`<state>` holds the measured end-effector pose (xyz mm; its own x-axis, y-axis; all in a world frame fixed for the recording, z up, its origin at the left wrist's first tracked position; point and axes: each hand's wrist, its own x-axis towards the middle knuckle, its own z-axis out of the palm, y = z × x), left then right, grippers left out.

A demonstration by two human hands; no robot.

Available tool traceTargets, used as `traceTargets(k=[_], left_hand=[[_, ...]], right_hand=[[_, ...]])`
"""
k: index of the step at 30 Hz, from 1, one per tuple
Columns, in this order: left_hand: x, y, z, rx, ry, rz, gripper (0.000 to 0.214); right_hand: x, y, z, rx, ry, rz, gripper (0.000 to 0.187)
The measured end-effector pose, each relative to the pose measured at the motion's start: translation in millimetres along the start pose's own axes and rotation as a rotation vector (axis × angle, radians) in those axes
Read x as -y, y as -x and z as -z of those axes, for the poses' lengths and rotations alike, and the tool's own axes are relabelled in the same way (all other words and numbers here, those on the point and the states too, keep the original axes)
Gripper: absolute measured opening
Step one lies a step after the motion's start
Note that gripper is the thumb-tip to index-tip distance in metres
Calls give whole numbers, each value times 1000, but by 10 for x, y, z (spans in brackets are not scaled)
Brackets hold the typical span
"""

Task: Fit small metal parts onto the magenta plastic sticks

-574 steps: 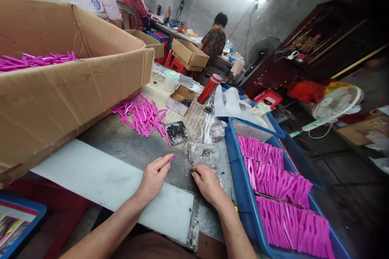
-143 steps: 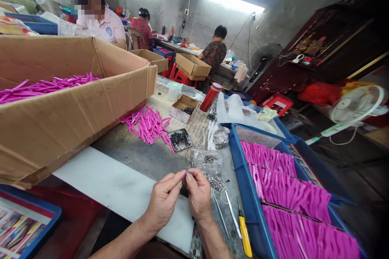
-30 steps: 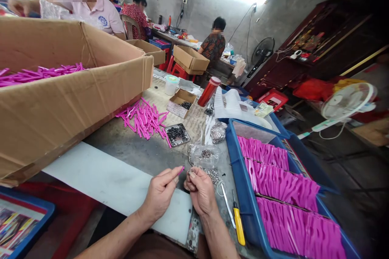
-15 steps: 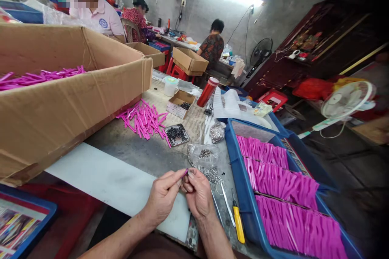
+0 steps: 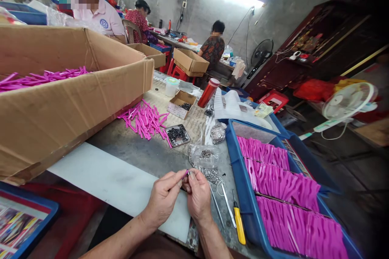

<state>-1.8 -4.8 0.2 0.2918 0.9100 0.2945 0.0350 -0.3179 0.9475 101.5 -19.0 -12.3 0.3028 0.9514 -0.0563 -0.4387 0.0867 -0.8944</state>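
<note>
Closely, left hand (image 5: pixel 164 198) and right hand (image 5: pixel 198 194) pinch a tiny slim pink piece (image 5: pixel 185 173).

Pink plastic piece (image 5: pixel 185 173): small, slender, bright pink. Only its tip shows; the rest is hidden by fingers. It is pinched between the thumb and forefinger of the left hand (image 5: pixel 162 199), with the tip angled up and to the right, where the fingertips of the right hand (image 5: pixel 198 195) close on it. It is held above the near edge of the tabletop (image 5: pixel 136 151).
</note>
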Motion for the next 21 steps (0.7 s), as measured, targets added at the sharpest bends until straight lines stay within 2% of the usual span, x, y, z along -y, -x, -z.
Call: traceTargets(k=[6, 15, 21], left_hand=[[28, 4, -11, 1, 7, 9, 27], [0, -7, -24, -21, 40, 21, 27], [-20, -17, -27, -30, 6, -17, 27]], right_hand=[[-38, -8, 44, 4, 52, 10, 16], [12, -3, -29, 14, -54, 16, 15], [-3, -11, -29, 11, -36, 17, 14]])
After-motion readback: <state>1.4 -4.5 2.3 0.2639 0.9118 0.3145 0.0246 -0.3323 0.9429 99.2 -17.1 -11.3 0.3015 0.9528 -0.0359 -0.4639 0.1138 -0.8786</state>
